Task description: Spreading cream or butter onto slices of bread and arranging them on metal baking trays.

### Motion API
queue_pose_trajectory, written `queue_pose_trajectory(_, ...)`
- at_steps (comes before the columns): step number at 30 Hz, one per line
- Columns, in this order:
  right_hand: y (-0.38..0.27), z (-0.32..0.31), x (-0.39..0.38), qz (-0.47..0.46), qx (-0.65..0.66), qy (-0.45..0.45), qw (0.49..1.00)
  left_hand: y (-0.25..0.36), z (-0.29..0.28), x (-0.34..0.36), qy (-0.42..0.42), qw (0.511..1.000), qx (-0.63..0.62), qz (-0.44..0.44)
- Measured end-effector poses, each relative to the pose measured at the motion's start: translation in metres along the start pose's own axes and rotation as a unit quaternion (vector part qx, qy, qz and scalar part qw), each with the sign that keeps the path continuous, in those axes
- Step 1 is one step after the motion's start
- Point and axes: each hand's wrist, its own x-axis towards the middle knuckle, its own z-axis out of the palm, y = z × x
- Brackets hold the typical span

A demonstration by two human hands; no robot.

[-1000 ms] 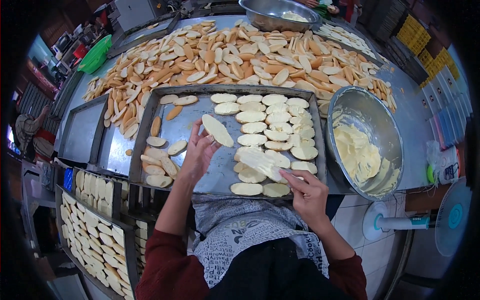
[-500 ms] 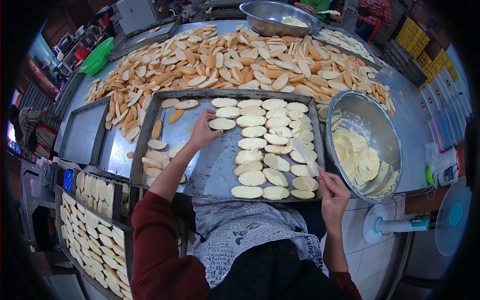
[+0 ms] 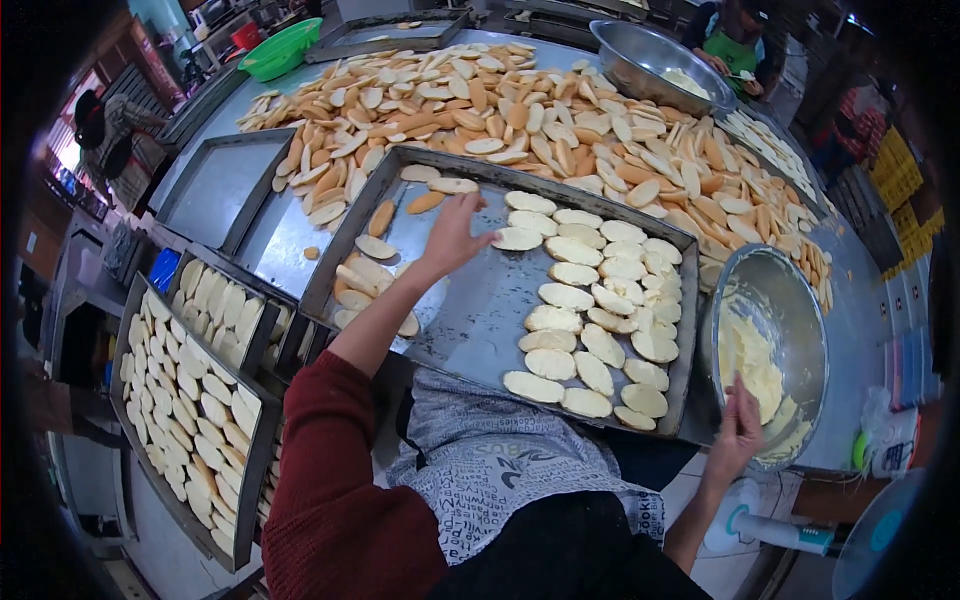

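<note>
My left hand is over the metal tray, thumb and fingers apart. Its thumb tip is at the end of a cream-spread bread slice, which lies in the tray at the left of several rows of spread slices. Plain bread slices lie loose along the tray's left side. My right hand is closed around the handle of a spreading spatula at the steel bowl on the right. The spatula's blade is in the pale cream and barely shows.
A big heap of bread slices covers the table behind the tray. Filled trays stand low at my left, an empty tray beyond them. A second steel bowl and a person in a green apron are at the far right.
My left hand has set the spread slice down beside the rows and opened. My right hand has moved the spatula from the tray into the bowl's cream. The view has turned left.
</note>
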Motion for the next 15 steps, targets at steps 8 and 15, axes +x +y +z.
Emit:
queue_pose_trajectory(8,0.034,-0.088,0.048,0.105,-0.441,0.022,0.891,-0.034,-0.121,-0.031,-0.018,0.917,0.334,-0.216)
queue_pose_trajectory(15,0.053,-0.068,0.076,-0.009,-0.566,-0.154,0.81,-0.041,-0.123,-0.049,-0.164,0.878,0.361,-0.269)
